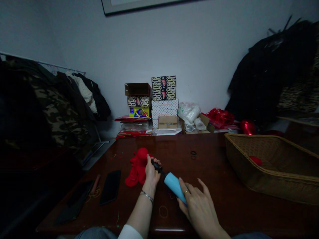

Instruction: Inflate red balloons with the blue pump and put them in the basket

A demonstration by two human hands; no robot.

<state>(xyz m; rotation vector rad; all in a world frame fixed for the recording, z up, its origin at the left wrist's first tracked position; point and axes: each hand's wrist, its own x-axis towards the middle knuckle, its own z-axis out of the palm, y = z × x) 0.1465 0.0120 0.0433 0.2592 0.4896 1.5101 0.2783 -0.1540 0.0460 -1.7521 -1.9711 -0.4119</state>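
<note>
A light blue hand pump (174, 186) with a black end lies slanted in front of me, above the dark table. My right hand (198, 202) grips its blue body, with a ring on one finger. My left hand (152, 170) closes around the black end, its palm partly turned up and thumb pointing away from me. Just beyond the left fingers is a crumpled heap of red, soft-looking pieces (136, 167), which look like limp balloons. Whether the left fingers also pinch one of them is not clear.
A wicker basket (249, 176) with a red item (256, 160) stands at right. Two dark flat devices (110, 187) and rubber bands (163, 211) lie on the table (211, 156). Stacked boxes (164, 111) and plastic bags (189, 112) stand by the wall. Clothes hang on both sides.
</note>
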